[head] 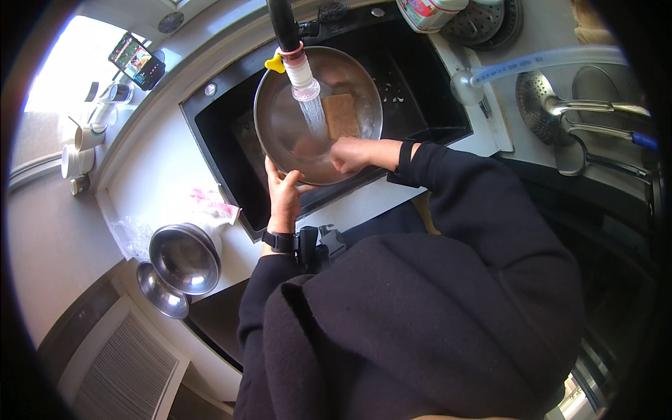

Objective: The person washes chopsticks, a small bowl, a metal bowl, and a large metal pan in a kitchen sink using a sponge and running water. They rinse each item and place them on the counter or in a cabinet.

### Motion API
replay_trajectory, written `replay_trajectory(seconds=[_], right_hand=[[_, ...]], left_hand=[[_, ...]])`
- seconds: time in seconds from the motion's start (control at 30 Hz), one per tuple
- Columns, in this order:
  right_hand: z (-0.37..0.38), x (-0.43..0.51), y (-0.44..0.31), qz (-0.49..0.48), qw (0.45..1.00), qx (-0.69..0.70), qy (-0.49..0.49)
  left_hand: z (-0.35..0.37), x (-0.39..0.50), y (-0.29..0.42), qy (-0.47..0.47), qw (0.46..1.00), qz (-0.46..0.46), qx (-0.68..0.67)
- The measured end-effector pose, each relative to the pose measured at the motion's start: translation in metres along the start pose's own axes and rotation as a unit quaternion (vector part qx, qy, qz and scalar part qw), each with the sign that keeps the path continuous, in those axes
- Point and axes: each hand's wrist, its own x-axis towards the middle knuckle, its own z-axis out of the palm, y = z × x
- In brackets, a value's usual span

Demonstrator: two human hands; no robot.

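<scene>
A round metal pan or basin (283, 115) is held under the faucet (306, 84), over the black sink (226, 152). Water runs from the faucet's clear spray head into it. My left hand (284, 194) grips the near left rim, with the thumb over the edge. Inside the vessel, near its lower right wall, my right hand (349, 156) is curled; whether it holds something is hidden. A brown rectangular sponge or scouring pad (342, 115) lies in the vessel just beyond the right hand's knuckles.
Stacked metal bowls (184, 260) stand at the left counter edge, near a pink-stained cloth (215, 205). A phone (136, 60) leans on the windowsill. Right of the sink are a slotted metal skimmer (534, 100), ladles and a clear hose (546, 60). A white container (428, 13) stands behind.
</scene>
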Motion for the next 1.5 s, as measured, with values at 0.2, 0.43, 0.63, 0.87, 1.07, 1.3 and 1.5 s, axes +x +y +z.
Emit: replay_trajectory(seconds=[0.2,0.43,0.63,0.87,1.07,1.3,1.5], right_hand=[[-0.002,0.000,-0.002,0.000,1.000,-0.004,-0.008],[-0.003,0.000,-0.004,-0.036,0.998,0.026,-0.046],[0.002,0.001,-0.012,-0.032,0.999,0.006,0.020],[-0.029,-0.008,-0.004,0.008,0.906,-0.277,0.320],[-0.024,0.021,-0.007,0.217,0.905,-0.185,0.315],[0.025,0.045,-0.011,0.208,0.923,0.111,0.305],[0.057,0.030,-0.029,-0.050,0.955,0.240,0.170]], left_hand=[[0.001,0.002,0.001,0.004,1.000,0.015,-0.007],[-0.002,0.001,0.002,-0.002,1.000,0.013,-0.004],[0.000,0.005,0.000,0.005,1.000,0.016,-0.005],[0.000,0.001,0.007,0.034,0.999,0.005,-0.019],[0.003,0.005,0.003,0.039,0.999,0.010,-0.011],[0.001,0.010,-0.008,0.053,0.999,-0.005,0.003],[-0.006,0.010,-0.007,0.048,0.999,-0.011,0.012]])
